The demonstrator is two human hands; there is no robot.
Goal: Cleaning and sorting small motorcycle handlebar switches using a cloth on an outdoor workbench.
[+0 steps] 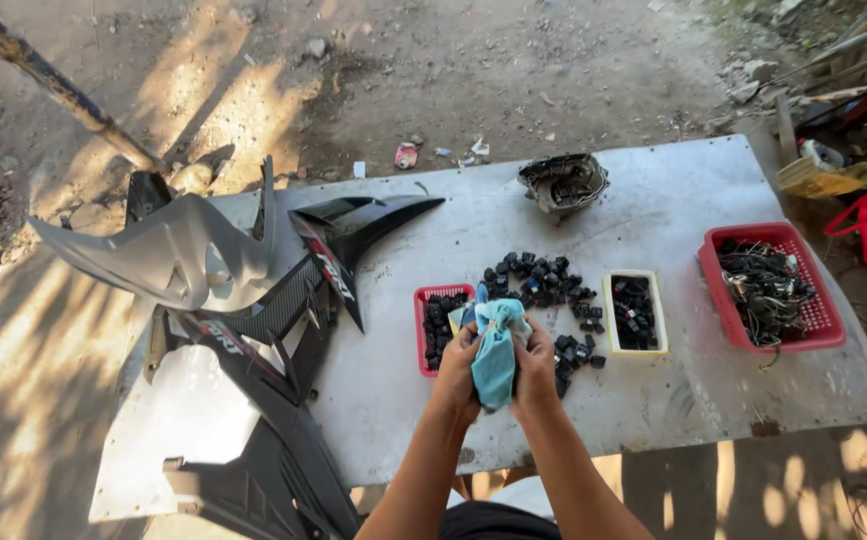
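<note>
Left hand (458,362) and right hand (535,366) at lower centre of frame, both closed around teal cloth (497,352), bunched between them above table (654,390). Just behind hands: pile of small black parts (539,280). Left of pile, small red tray (436,325) of same parts; right, white tray (635,312). Far right, red basket (772,286) with wires. Upper centre, dark engine cover (564,182). Left of frame, motorcycle fairings (244,300) stacked.

a pale, worn metal table (674,200) stands outdoors on bare dirt ground (434,70) strewn with stones and litter. dappled sunlight falls across the ground at the left. a rusty pole (54,88) slants past the table's far left corner.
</note>
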